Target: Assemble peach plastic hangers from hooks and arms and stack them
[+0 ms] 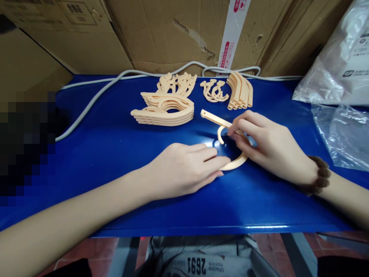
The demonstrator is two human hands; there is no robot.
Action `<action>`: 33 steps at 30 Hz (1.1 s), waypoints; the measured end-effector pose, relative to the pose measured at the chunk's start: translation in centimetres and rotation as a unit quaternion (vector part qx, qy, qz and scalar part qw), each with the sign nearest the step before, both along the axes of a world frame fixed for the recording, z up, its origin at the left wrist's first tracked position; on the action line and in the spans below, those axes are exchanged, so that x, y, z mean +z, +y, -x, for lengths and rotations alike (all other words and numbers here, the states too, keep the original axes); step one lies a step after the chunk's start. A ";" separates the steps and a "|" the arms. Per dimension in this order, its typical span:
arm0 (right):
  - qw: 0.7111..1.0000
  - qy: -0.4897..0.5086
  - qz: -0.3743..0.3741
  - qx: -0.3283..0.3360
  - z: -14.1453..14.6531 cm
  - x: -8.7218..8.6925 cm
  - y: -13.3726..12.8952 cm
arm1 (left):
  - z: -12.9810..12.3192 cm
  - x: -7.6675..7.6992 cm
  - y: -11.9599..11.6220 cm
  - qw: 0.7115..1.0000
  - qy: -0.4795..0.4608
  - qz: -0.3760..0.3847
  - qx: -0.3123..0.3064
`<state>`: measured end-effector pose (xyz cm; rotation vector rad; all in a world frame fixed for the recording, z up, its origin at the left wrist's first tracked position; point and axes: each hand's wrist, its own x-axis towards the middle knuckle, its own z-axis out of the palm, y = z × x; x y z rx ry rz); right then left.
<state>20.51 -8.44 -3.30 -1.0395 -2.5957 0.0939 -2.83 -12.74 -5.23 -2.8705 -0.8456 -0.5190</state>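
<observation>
A beige plastic folding hanger (235, 164) lies between my hands, low over the blue table. My left hand (187, 167) is closed on one curved arm of it, at the end nearest me. With bent fingers, my right hand (265, 144) grips it around the middle joint, which the fingers hide. The other arm (215, 117) sticks out up and to the left, and the hook (220, 134) curves down beside it. Beyond my hands stand a stack of folded hangers (163, 117), some loose hooks (215, 94) and a bundle of loose arms (239, 92).
More beige pieces (177, 82) are heaped behind the folded stack. A white cable (95, 107) runs along the back and left of the blue table (115, 154). Cardboard boxes (161, 34) wall the back. At right are a filled plastic bag (334, 65) and clear film (346, 134).
</observation>
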 end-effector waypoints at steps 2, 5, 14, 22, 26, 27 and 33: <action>1.000 -0.006 -0.004 -0.006 -0.3 -0.1 0.6 | 0.1 0.1 0.1 1.000 0.002 -0.005 0.005; 1.000 -0.015 -0.002 -0.003 -0.6 -0.3 1.4 | 0.1 0.2 0.3 1.000 0.000 -0.012 0.019; 1.000 0.017 -0.018 0.001 -0.9 -0.8 2.2 | 0.2 0.2 0.9 0.996 -0.015 0.056 0.061; 1.000 0.027 0.015 -0.006 -1.0 -0.8 2.4 | 0.4 0.1 0.9 0.995 -0.019 0.064 0.076; 1.000 0.015 0.009 -0.006 -1.0 -0.6 2.5 | 0.4 0.0 0.9 0.995 -0.019 0.062 0.081; 1.000 0.013 0.005 -0.004 -1.0 -0.6 2.5 | 0.4 0.0 1.0 0.994 -0.021 0.062 0.085; 1.000 0.005 -0.006 0.001 -1.0 -0.6 2.5 | 0.3 0.1 1.0 0.992 -0.022 0.072 0.096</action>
